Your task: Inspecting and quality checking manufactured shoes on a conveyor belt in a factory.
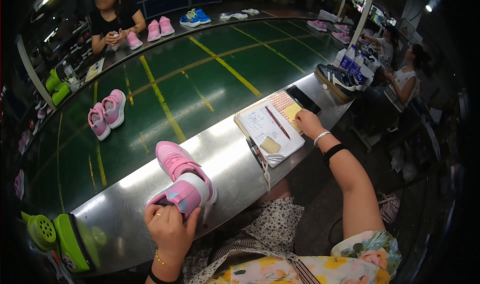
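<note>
At the steel table's near edge, my left hand [171,230] is closed on a pink sneaker [186,193], fingers in its collar and thumb along the outside. Behind this shoe lies a second pink sneaker [172,156], with its toe pointing away. My right hand [309,123] pinches at the edge of a yellow paper sheet [291,112]; the fingertips are partly hidden. That sheet lies beside a red-dotted sheet [278,100] on an open notebook [256,121]. A dark red pen [278,123] and a small yellowish block [270,145] rest on the written page.
A green conveyor belt [200,91] with yellow lines carries a pair of pink sneakers [107,113]. A black phone [303,99] and a dark sneaker [336,83] lie to the right. Lime-green machine parts [70,241] stand at left. A co-worker [115,21] sits across.
</note>
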### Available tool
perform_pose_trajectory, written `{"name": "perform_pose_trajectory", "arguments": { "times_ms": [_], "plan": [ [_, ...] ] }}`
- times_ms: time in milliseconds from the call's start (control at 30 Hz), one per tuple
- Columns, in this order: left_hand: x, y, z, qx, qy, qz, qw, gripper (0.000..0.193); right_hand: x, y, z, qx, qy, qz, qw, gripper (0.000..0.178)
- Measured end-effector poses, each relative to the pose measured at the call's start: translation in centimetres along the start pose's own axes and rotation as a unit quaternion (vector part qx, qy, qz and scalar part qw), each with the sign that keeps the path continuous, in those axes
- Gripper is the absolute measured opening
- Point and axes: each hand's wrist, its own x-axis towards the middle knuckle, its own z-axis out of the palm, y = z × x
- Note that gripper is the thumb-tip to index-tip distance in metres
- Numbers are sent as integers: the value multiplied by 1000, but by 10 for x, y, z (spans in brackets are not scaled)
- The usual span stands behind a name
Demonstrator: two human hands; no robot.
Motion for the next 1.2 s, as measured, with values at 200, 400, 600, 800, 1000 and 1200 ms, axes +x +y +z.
{"name": "perform_pose_trajectory", "arguments": {
  "times_ms": [200,400,600,800,1000,1200],
  "plan": [
    [6,3,-3,-6,-8,-7,1000,32,-4,-35,-25,170,-11,-7,985,11],
    [12,-24,-17,-80,-51,-22,995,31,-30,-145,-73,441,-147,-70,883,11],
    [20,-27,-46,-95,-77,0,993,30,-51,-232,-118,481,-247,-197,818,8],
    [26,-21,-66,-76,-80,22,994,31,-54,-281,-133,376,-221,-422,795,11],
    [31,-19,-82,-112,-116,44,986,31,-52,-304,-146,249,-172,-549,779,14],
    [30,-29,-91,-134,-150,69,977,28,-59,-330,-153,169,-166,-621,747,10]
  ]
}}
